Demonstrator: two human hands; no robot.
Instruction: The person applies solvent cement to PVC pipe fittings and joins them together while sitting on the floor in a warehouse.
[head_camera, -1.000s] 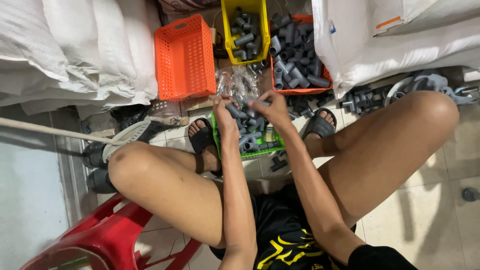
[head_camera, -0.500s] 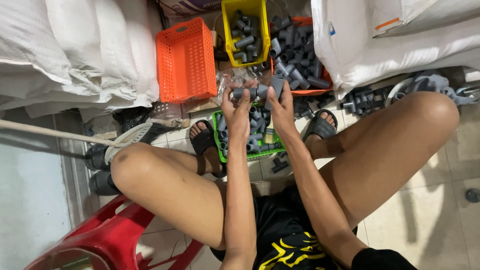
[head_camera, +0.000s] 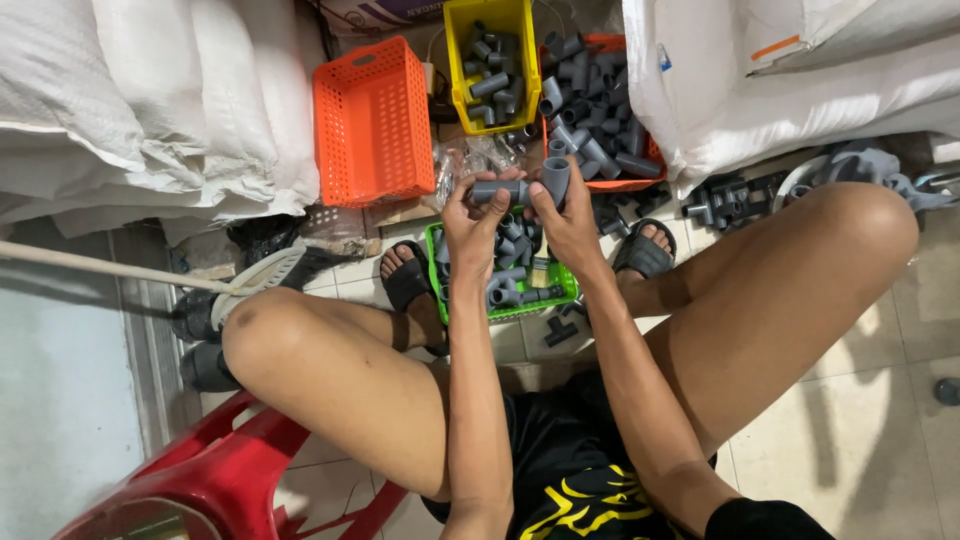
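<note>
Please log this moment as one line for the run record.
left hand: holds grey pipe piece | right hand: holds grey tee fitting | below: green basket

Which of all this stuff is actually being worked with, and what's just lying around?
In use:
left hand and right hand, holding a grey pipe piece against a grey tee fitting
green tray of fittings below the hands

Lying about:
orange basket
yellow basket
white sacks
red stool
</note>
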